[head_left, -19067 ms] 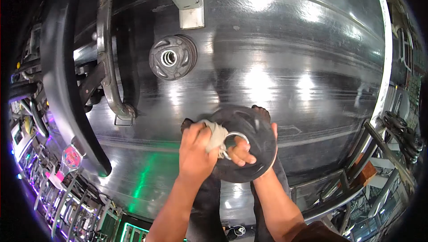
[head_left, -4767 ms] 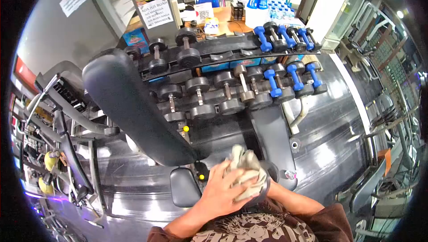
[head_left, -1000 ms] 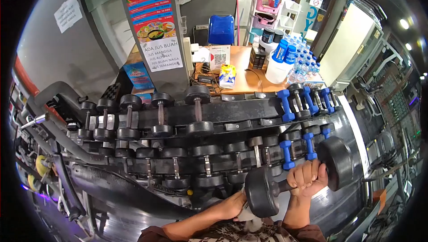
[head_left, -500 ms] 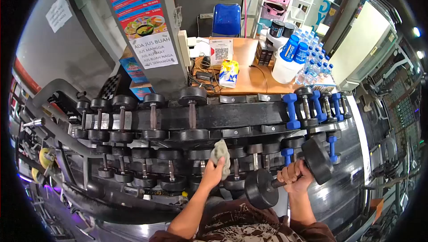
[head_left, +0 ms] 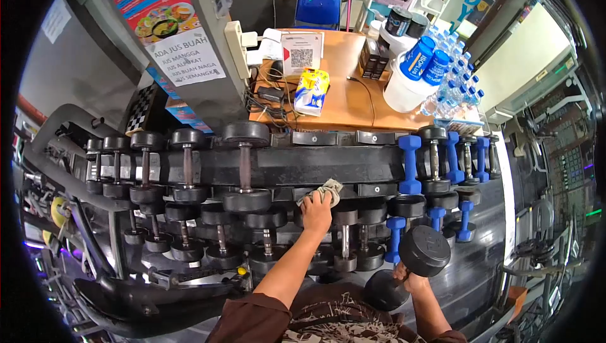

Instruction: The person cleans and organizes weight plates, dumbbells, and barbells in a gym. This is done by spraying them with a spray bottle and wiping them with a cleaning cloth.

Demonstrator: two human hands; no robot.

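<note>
My left hand (head_left: 316, 214) is closed on a crumpled grey-green cloth (head_left: 331, 190) and presses it at the front edge of the upper shelf of a black dumbbell rack (head_left: 328, 167). My right hand (head_left: 415, 282) grips the handle of a large black dumbbell (head_left: 426, 251), which is held tilted in front of my body at the right. One of its heads is nearer the camera; the other hangs lower, by my shirt. On the upper shelf, a black dumbbell (head_left: 245, 166) stands left of the cloth and a blue dumbbell (head_left: 409, 165) to the right.
Several more dumbbells fill the lower shelf (head_left: 345, 242). Behind the rack, a wooden desk (head_left: 347, 100) carries a yellow packet (head_left: 312, 91), cables, a white bucket (head_left: 404, 90) and several water bottles (head_left: 456, 84). A padded bench (head_left: 151, 302) stands at the lower left.
My left hand has moved forward and slightly right, bringing the cloth from mid-air to the upper shelf edge. My right hand has lowered the dumbbell and turned it more upright. The view has shifted.
</note>
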